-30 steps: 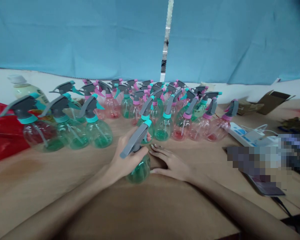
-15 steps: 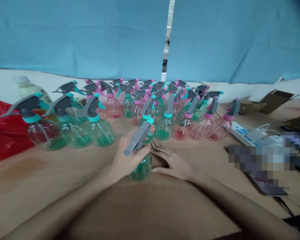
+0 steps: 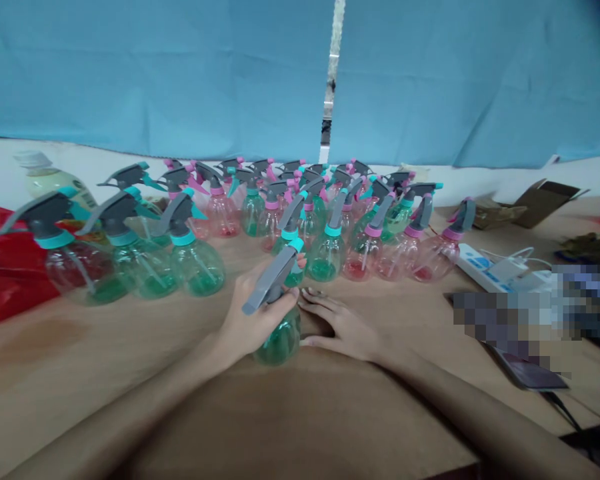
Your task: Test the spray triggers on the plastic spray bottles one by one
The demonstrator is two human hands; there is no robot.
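Observation:
A green, see-through spray bottle [image 3: 279, 340] with a grey trigger head stands on the table in front of me. My left hand [image 3: 253, 310] is wrapped around its neck, just below the head, and hides part of it. My right hand [image 3: 341, 325] lies by the bottle's right side with fingers stretched out and holding nothing; its fingertips come close to or touch the bottle, I cannot tell which. Right behind the held bottle is another green spray bottle [image 3: 290, 235], partly covered by my left hand. A green spray bottle [image 3: 325, 257] stands beyond my right fingers.
Several green and pink spray bottles [image 3: 363, 257] fill the back of the table [image 3: 180, 347]. At left are more green bottles [image 3: 199, 267], a red plastic bag [image 3: 10, 267] and a capped bottle [image 3: 50, 180]. At right lie a power strip [image 3: 483, 267], a phone [image 3: 535, 370] and an open box [image 3: 547, 203].
The whole view has slid slightly to the left. Both hands keep the same pose, with the left hand still around the spray bottle.

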